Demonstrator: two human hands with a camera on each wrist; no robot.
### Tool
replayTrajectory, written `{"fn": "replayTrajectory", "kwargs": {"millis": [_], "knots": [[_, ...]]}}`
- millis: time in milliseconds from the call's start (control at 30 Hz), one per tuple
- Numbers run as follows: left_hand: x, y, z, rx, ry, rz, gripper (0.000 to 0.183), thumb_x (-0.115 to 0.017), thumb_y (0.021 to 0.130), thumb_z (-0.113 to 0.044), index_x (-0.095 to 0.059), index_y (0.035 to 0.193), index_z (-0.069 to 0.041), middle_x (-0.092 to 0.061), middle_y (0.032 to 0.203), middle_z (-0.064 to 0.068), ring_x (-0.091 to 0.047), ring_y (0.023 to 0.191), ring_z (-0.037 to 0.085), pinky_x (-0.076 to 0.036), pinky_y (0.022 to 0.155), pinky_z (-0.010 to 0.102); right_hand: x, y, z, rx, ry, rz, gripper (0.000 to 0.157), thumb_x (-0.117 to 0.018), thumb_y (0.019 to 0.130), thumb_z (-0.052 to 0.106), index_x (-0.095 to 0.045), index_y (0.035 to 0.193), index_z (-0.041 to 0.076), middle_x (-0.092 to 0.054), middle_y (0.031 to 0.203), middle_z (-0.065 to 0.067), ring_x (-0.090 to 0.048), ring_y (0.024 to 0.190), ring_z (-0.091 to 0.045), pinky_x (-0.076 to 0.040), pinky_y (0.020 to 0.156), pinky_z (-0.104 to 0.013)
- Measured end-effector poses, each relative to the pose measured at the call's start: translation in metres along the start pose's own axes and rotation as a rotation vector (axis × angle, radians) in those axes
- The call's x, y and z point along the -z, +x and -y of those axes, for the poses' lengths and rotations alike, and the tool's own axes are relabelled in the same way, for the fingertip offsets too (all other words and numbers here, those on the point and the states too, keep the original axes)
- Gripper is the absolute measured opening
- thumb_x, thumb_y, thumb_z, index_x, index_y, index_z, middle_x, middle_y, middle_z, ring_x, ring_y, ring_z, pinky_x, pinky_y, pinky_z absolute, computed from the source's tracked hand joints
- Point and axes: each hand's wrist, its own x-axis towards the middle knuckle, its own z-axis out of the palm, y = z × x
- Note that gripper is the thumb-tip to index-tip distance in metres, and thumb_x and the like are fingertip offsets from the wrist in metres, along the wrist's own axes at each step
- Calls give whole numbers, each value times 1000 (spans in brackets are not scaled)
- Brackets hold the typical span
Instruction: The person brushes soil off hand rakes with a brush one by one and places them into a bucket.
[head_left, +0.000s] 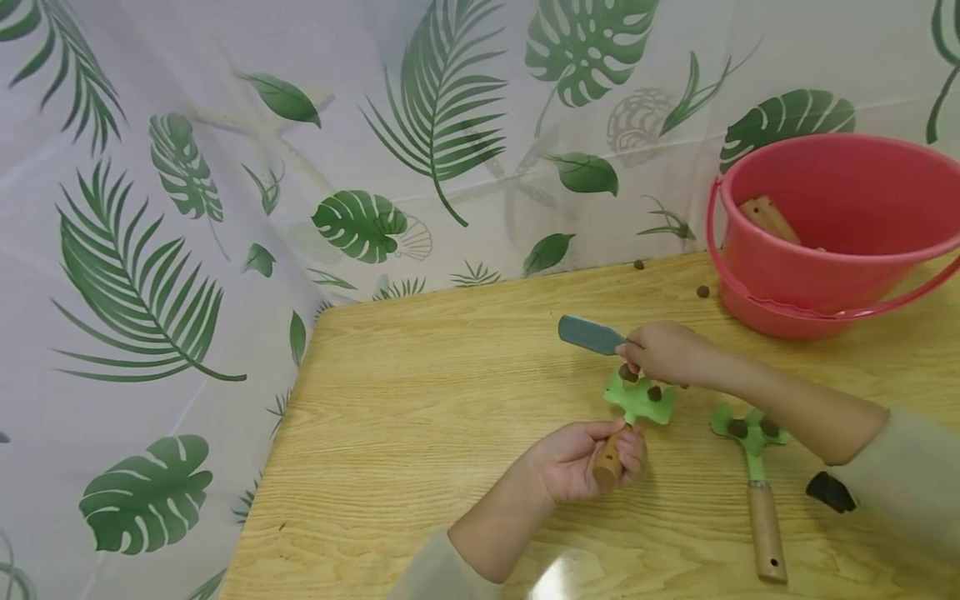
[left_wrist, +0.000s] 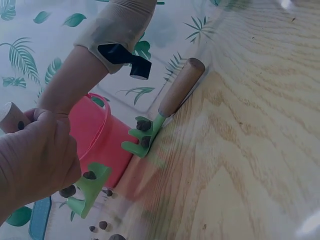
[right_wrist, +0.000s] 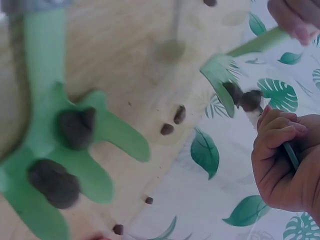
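My left hand point(head_left: 573, 462) grips the wooden handle of a small green garden rake point(head_left: 641, 407), its head raised and angled away. On that head sit brown clay lumps point(head_left: 655, 393). My right hand point(head_left: 667, 354) is above the rake head, with a flat teal-blue blade, like a spatula point(head_left: 588, 335), reaching left from its curled fingers. In the right wrist view its fingertips are right at a clay lump point(right_wrist: 251, 100) by the rake's tines. A second green rake point(head_left: 765, 533) lies to the right on the table, two brown lumps point(right_wrist: 54, 183) on its tines.
A pink bucket point(head_left: 810, 287) stands at the back right, with wooden handles point(head_left: 768, 218) inside. Small brown crumbs point(head_left: 702, 292) lie near it. A black device point(head_left: 831, 492) sits by the right sleeve. Behind the wooden table point(head_left: 420, 400) hangs a leaf-patterned cloth point(head_left: 480, 142).
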Motion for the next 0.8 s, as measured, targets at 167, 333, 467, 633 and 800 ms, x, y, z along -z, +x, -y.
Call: {"fn": "replayTrajectory", "kwargs": {"millis": [167, 333, 467, 633, 800], "knots": [[0, 1, 1, 6, -9, 14, 18, -33, 104, -21, -42, 99, -6, -43, 76, -4, -40, 65, 2, -37, 64, 8, 10, 6, 6, -6, -5, -10, 33, -41, 101, 17, -56, 74, 6, -39, 51, 3, -34, 41, -8, -32, 38, -21], [0, 2, 0, 26, -28, 28, 18, -33, 104, -22, -41, 100, -7, -44, 75, -3, -42, 64, 3, -40, 62, 10, 13, 6, 7, -50, 25, 34, 33, -40, 102, 19, -56, 76, 6, -40, 52, 3, -35, 41, -8, -33, 38, -22], [-1, 1, -2, 39, -50, 33, 18, -32, 104, -22, -42, 99, -7, -44, 75, -3, -42, 64, 3, -40, 61, 11, 12, 4, 5, -54, 61, 57, 33, -39, 102, 18, -55, 76, 6, -39, 51, 3, -33, 40, -8, -32, 39, -22], [-2, 1, -4, 30, -59, 31, 20, -32, 104, -22, -43, 99, -6, -44, 75, -2, -41, 63, 3, -39, 61, 10, 10, 0, -1, -44, 110, 77, 34, -39, 102, 20, -56, 77, 4, -39, 49, 3, -32, 39, -7, -31, 38, -22], [-2, 0, -6, 12, -70, 25, 19, -33, 104, -21, -42, 99, -5, -43, 75, -2, -41, 63, 3, -39, 61, 11, 11, -8, -3, -48, 164, 99, 33, -41, 102, 22, -56, 80, 2, -40, 49, 3, -31, 38, -7, -30, 38, -22]]}}
